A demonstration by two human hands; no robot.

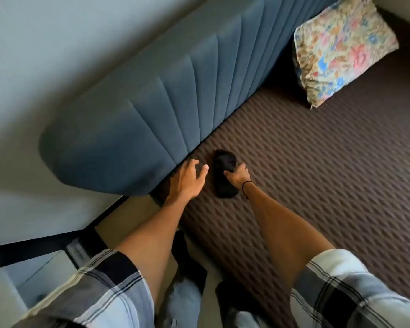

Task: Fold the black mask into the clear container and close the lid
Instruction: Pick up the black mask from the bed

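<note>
Mask (224, 172) lies on the brown mattress (317, 174), pinched at its edge by our right hand's fingers (229, 174); our left hand (187, 179) hovers spread wide just beside. We should fold it small; no container shows.

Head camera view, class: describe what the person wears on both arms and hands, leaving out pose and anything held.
Both forearms are bare below short plaid sleeves, pale blue-white crossed by black and grey bands: the left sleeve and the right sleeve. A thin black cord bracelet circles the right wrist. The left hand and right hand are bare; no gloves, rings or watch are visible.
</note>
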